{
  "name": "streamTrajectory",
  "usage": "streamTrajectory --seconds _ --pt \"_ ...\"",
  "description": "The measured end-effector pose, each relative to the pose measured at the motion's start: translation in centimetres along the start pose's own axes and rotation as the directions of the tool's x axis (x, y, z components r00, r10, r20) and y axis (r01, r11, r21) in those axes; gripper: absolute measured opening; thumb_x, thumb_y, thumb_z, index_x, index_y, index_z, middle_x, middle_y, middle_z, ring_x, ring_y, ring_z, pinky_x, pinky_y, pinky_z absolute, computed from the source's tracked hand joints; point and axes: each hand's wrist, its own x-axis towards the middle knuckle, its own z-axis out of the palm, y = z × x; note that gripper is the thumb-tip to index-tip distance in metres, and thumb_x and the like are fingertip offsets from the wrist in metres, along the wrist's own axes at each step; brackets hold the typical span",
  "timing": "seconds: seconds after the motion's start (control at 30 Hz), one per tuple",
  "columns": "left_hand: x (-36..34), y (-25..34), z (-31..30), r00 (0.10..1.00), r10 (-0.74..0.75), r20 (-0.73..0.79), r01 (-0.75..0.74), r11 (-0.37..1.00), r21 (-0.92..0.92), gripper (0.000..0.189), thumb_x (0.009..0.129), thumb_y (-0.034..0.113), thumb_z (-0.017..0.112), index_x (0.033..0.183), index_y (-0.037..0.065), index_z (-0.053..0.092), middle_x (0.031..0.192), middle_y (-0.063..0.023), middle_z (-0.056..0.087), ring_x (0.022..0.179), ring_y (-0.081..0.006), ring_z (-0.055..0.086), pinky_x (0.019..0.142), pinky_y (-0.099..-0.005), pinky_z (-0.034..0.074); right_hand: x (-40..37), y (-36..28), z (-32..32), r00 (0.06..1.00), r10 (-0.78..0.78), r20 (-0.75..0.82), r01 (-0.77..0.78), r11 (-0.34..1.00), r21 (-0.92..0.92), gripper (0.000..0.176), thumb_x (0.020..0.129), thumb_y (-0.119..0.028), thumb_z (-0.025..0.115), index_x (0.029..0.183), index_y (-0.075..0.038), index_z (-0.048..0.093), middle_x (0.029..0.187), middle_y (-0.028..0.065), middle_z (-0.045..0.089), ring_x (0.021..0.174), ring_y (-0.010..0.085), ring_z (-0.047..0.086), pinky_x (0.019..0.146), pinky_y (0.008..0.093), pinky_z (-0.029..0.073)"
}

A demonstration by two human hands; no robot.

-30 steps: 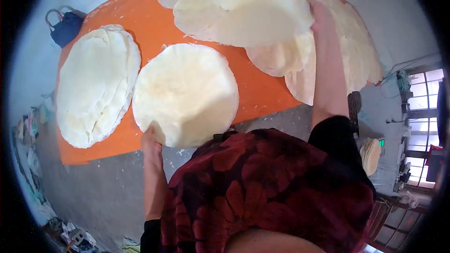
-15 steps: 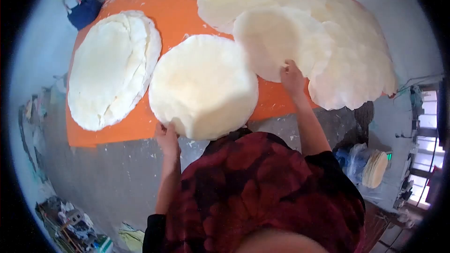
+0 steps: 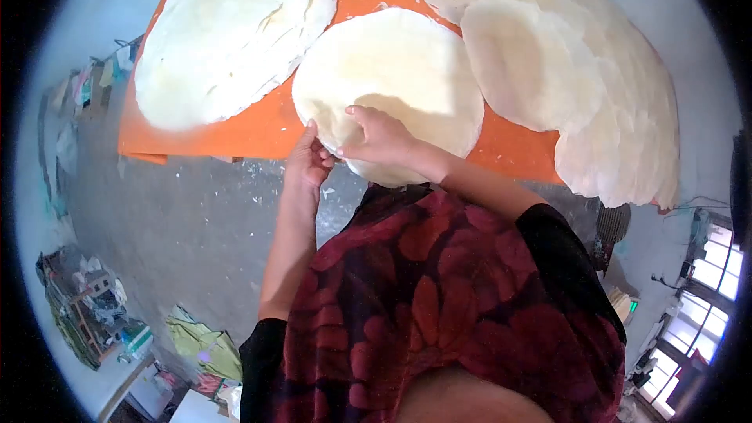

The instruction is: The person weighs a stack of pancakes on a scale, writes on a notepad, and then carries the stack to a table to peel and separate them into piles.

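A round pale sheet stack (image 3: 399, 55) lies in the middle of the orange table (image 3: 227, 137), its near edge over the table's front. My left hand (image 3: 310, 158) pinches the stack's lower left edge between thumb and fingers. Beside it, my right hand (image 3: 374, 135) rests on the sheet near that same edge, thumb and fingers apart. To the left lies another pile of round sheets (image 3: 219, 39) with uneven edges. Many thin round sheets (image 3: 533, 63) overlap in a spread on the right.
Grey floor (image 3: 196, 235) shows below the table. Clutter (image 3: 94, 305) stands at the lower left, with a yellow-green cloth (image 3: 204, 345) near it. A barred window (image 3: 697, 305) is at the lower right.
My right hand has left the thin sheets on the right and come to the middle stack beside my left hand. The view has shifted, so the table appears higher.
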Motion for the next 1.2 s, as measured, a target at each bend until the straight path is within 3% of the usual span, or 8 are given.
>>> streamTrajectory --seconds 0.1,0.2,0.6,0.77,0.9,0.97,1.17,1.2 --pt "0.6 -1.0 0.3 0.99 0.133 0.055 -0.141 0.973 0.183 0.035 0.076 0.029 0.062 0.1 0.006 0.05 0.096 -0.0098 0.057 0.082 -0.0215 0.056 0.056 -0.0368 0.047 1.1 1.5 0.7 0.98 0.123 0.156 -0.174 0.91 0.376 0.06 0.068 -0.029 0.065 0.114 0.003 0.042 0.101 0.0178 0.053 0.091 0.0258 0.054 0.077 0.0314 0.044" --pt "1.1 -2.1 1.7 0.945 0.327 0.018 -0.324 0.928 0.186 0.042 0.075 0.028 0.063 0.107 0.007 0.046 0.098 -0.0102 0.055 0.086 -0.0228 0.054 0.056 -0.0404 0.046 1.1 1.7 0.0 0.96 0.165 0.227 -0.244 0.889 0.387 0.058 0.069 -0.026 0.065 0.114 0.003 0.042 0.099 0.0163 0.054 0.089 0.0216 0.054 0.076 0.0304 0.044" --pt "-0.9 -2.7 4.2 0.954 0.29 0.074 -0.299 0.911 0.283 0.027 0.081 0.015 0.054 0.105 0.004 0.048 0.094 -0.0069 0.057 0.079 -0.016 0.056 0.065 -0.0306 0.046 0.4 2.5 -1.7 0.974 0.154 0.169 -0.216 0.861 0.46 0.027 0.073 -0.021 0.054 0.09 -0.001 0.054 0.073 0.0139 0.057 0.07 0.0235 0.056 0.065 0.0326 0.044" --pt "-0.7 -3.2 4.7 0.909 0.384 0.16 -0.416 0.834 0.363 0.018 0.082 0.007 0.049 0.099 0.0 0.051 0.087 -0.0062 0.059 0.072 -0.0111 0.055 0.062 -0.0237 0.045 0.2 1.5 -2.0 0.98 0.107 -0.165 -0.087 0.989 0.12 0.018 0.079 -0.015 0.049 0.084 0.001 0.054 0.065 0.0143 0.055 0.059 0.0186 0.053 0.057 0.0314 0.042" --pt "-1.1 -2.8 3.8 0.91 0.415 0.001 -0.396 0.867 0.303 0.017 0.079 0.007 0.052 0.094 -0.001 0.053 0.081 -0.0054 0.058 0.067 -0.0125 0.054 0.057 -0.0253 0.043 1.0 3.1 -4.5 0.962 0.064 -0.265 0.01 0.964 0.267 0.018 0.08 -0.016 0.049 0.077 0.001 0.055 0.063 0.0147 0.054 0.057 0.0208 0.051 0.057 0.0327 0.041" --pt "0.1 -2.6 1.8 0.914 0.368 -0.17 -0.305 0.9 0.311 0.017 0.077 0.007 0.053 0.093 -0.001 0.054 0.081 -0.0053 0.058 0.067 -0.0138 0.054 0.056 -0.0265 0.043 1.7 3.4 -8.7 0.959 0.018 -0.282 -0.012 1.0 0.023 0.019 0.079 -0.018 0.051 0.073 0.0 0.055 0.063 0.0118 0.054 0.059 0.0169 0.05 0.059 0.0311 0.042" --pt "2.2 -1.2 -2.1 0.883 0.385 -0.268 -0.297 0.901 0.316 0.027 0.072 0.008 0.056 0.094 -0.007 0.052 0.086 -0.0108 0.056 0.074 -0.0196 0.056 0.06 -0.0304 0.046 0.3 7.2 -22.1 0.847 0.34 -0.409 -0.156 0.894 0.419 0.013 0.076 -0.01 0.05 0.082 -0.002 0.059 0.074 0.0023 0.058 0.063 0.0117 0.053 0.058 0.0252 0.045" --pt "1.7 -1.2 -1.7 0.869 0.421 -0.259 -0.329 0.884 0.331 0.027 0.072 0.008 0.055 0.094 -0.008 0.052 0.086 -0.0116 0.056 0.075 -0.0206 0.056 0.061 -0.031 0.047 -0.6 10.0 -24.5 0.882 0.063 -0.467 0.07 0.962 0.263 0.014 0.076 -0.012 0.051 0.083 -0.002 0.058 0.074 0.0027 0.057 0.063 0.0126 0.053 0.057 0.0269 0.045"
